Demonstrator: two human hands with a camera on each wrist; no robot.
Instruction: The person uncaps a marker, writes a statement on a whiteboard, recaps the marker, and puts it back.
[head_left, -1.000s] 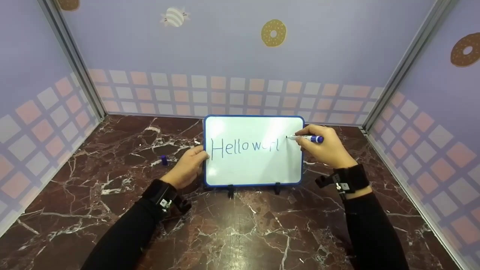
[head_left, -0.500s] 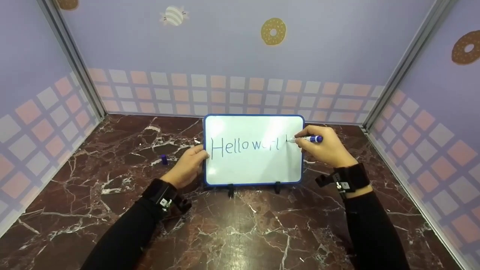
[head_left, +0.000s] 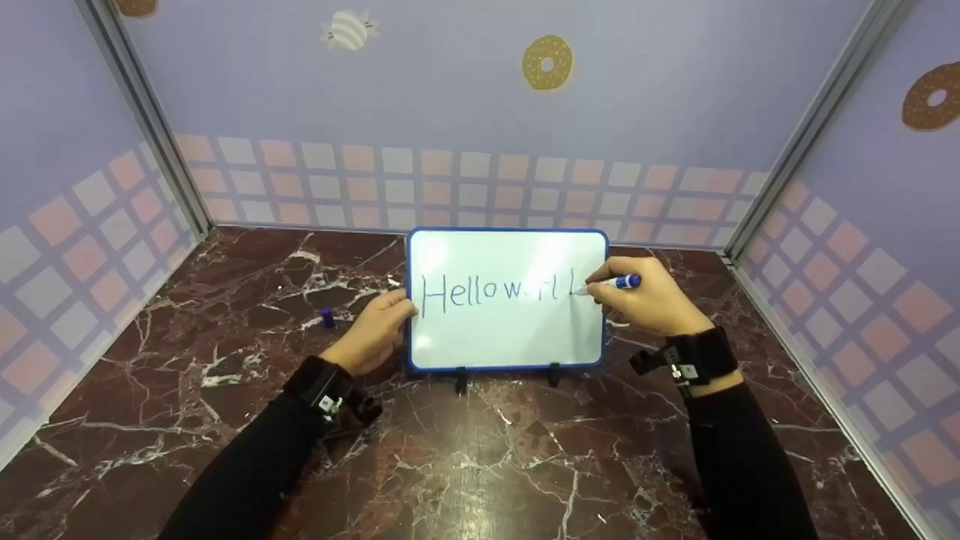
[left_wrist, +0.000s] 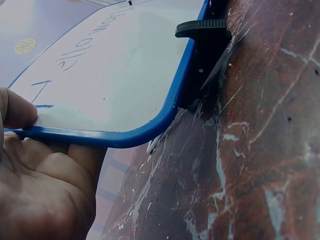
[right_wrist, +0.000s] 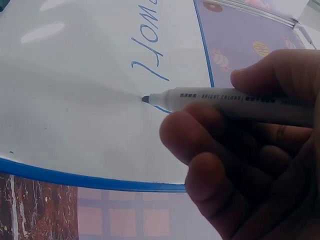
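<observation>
A small whiteboard (head_left: 495, 334) with a blue frame stands tilted back on a black stand (head_left: 461, 379). "Hello worl" and one more upright stroke are written across it in blue. My left hand (head_left: 373, 330) grips the board's left edge, thumb on the front and fingers behind, as the left wrist view shows. In my right hand (head_left: 651, 296) is a white marker (right_wrist: 215, 100) with a blue end, pinched between thumb and fingers. Its dark tip meets the board at the lower end of the last stroke in the right wrist view.
A blue marker cap (head_left: 328, 317) stands on the dark red marbled tabletop (head_left: 300, 465), left of my left hand. Purple patterned panels (head_left: 465, 112) close off the back and both sides. Black camera straps (head_left: 701, 358) sit on both wrists.
My right hand has moved slightly down with the marker, and a new vertical stroke has appeared right of "worl". My left hand has kept its hold on the board's edge.
</observation>
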